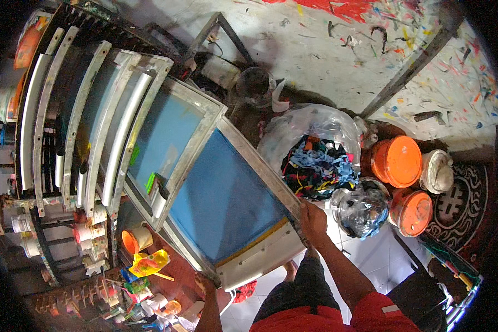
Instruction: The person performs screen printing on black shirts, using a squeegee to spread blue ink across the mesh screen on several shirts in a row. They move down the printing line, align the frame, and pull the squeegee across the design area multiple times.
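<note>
A screen-printing frame with blue mesh and a pale metal rim is tilted in front of me. My right hand grips its right edge near the close corner, fingers partly hidden. My left hand is closed on its lower left corner, with most fingers out of sight beneath the rim. A white strip with a yellow-brown border runs along the near end of the mesh. Just behind and left, a second blue-mesh screen overlaps or touches it, with bright green marks and a dark-tipped piece near its lower edge.
Several more frames stand upright in a rack at left. Paint pots and an orange-lined tub crowd the lower left. To the right are a clear bag of fabric scraps, orange-lidded buckets and a paint-smeared wall.
</note>
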Demonstrator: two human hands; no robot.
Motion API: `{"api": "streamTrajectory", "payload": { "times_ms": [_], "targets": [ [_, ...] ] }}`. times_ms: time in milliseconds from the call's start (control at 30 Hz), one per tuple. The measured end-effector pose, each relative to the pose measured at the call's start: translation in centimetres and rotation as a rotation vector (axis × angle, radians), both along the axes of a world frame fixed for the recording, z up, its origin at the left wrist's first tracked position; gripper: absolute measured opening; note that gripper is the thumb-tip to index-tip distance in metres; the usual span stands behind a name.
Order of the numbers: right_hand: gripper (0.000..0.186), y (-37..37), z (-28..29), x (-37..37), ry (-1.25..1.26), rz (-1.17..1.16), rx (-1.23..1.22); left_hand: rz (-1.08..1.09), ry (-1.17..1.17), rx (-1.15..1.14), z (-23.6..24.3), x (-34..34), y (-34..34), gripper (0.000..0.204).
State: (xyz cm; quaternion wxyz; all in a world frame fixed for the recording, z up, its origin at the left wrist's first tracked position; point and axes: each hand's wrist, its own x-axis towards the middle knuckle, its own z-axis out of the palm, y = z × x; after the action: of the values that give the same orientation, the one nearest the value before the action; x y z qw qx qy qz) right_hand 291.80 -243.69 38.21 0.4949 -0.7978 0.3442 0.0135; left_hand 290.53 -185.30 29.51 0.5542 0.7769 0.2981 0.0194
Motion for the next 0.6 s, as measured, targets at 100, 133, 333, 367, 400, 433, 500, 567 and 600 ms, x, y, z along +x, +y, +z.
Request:
{"api": "streamTrajectory", "payload": {
  "times_ms": [100, 133, 333, 367, 400, 433, 500, 567, 600],
  "targets": [
    [0.033, -0.1, -1.1, -0.5, -0.074, 0.001, -0.068, 0.014, 0.024, -0.196, 0.0, 0.2, -2.2, 0.052],
    [0.033, -0.3, -0.9, -0.3, -0.087, 0.018, -0.065, 0.057, 0.065, -0.184, -0.2, -0.1, -0.8, 0.052],
    [0.035, -1.1, -0.1, 0.4, -0.127, -0.007, -0.07, 0.151, -0.025, -0.231, -2.7, -0.4, -1.1, 0.045],
    [0.036, -1.2, 0.0, 0.7, -0.108, -0.011, -0.054, 0.088, 0.027, -0.191, -2.5, 0.0, -0.6, 0.043],
    [0.035, -1.5, 0.3, 1.0, -0.128, -0.006, -0.062, 0.026, 0.077, -0.145, -2.6, 0.0, 0.4, 0.04],
    [0.035, -1.9, 0.6, 1.4, -0.148, -0.002, -0.072, 0.041, 0.062, -0.232, -3.0, -0.1, 0.8, 0.039],
    [0.035, -2.7, 0.6, 2.1, -0.148, 0.013, -0.1, 0.064, 0.036, -0.405, -3.4, 0.1, 1.2, 0.036],
    [0.035, -3.0, -0.2, 2.9, -0.106, 0.05, -0.163, 0.079, -0.068, -0.242, -3.9, 0.0, -3.8, 0.033],
    [0.034, -3.3, -0.1, 3.4, -0.068, 0.048, -0.138, 0.083, -0.122, -0.143, -2.8, 0.2, -6.0, 0.031]
  ]
}}
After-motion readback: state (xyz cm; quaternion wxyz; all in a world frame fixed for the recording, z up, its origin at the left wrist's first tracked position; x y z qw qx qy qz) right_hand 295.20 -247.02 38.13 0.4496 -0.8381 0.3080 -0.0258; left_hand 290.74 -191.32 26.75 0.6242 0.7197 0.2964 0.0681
